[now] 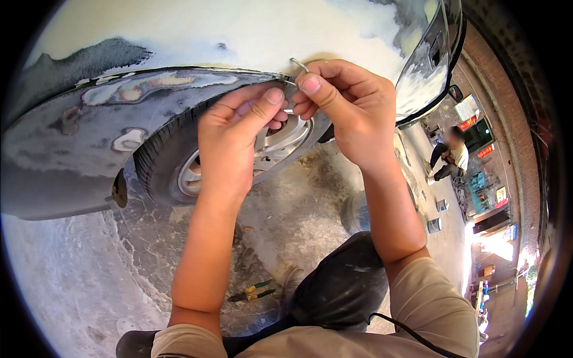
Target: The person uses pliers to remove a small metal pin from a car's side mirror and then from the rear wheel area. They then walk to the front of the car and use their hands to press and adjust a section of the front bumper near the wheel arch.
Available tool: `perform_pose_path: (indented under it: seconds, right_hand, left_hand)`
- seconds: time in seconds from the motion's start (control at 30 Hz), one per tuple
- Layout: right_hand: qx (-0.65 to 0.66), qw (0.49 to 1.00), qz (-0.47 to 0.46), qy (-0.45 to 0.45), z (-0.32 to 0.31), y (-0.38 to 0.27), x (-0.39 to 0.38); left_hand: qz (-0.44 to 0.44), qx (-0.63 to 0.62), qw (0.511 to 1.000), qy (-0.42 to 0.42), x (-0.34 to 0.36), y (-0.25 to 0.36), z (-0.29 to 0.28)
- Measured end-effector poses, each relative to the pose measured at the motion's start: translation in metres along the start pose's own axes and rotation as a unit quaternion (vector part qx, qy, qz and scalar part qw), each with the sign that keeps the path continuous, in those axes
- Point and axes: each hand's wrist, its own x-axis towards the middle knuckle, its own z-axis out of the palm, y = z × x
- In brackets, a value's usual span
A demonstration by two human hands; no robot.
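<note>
Your right hand (349, 110) pinches a thin bent metal wire (298, 63) between thumb and forefinger; it is pale grey, slim, with a hooked end poking up above your knuckles, right at the edge of the wheel arch (179, 77). Your left hand (236, 140) meets it, fingers curled and closed on the wire's lower part, thumb tip against the right thumb. Behind both hands sit the tyre (158, 158) and its silver hubcap (280, 140). The sanded, patchy car body (209, 30) spreads above. Green-handled pliers (253, 291) lie on the concrete by your knee.
</note>
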Motion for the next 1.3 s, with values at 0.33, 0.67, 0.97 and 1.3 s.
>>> perform_pose_path:
  seconds: [0.33, 0.67, 0.97, 1.3]
  right_hand:
    - [0.036, 0.999, -0.02, 0.029, 0.002, 0.004, 0.002]
    - [0.026, 0.999, -0.036, 0.014, 0.0, 0.002, 0.003]
    - [-0.047, 0.998, -0.047, 0.02, 0.0, -0.001, 0.005]
    - [-0.284, 0.938, -0.196, -0.022, -0.008, -0.009, 0.014]
  left_hand:
    - [0.036, 0.079, 0.996, -0.014, -0.007, 0.013, 0.005]
    - [0.059, 0.096, 0.994, -0.01, -0.011, 0.008, 0.011]
    - [0.074, 0.071, 0.995, -0.009, -0.012, 0.006, 0.011]
    - [0.064, 0.028, 0.997, -0.025, -0.011, 0.003, 0.009]
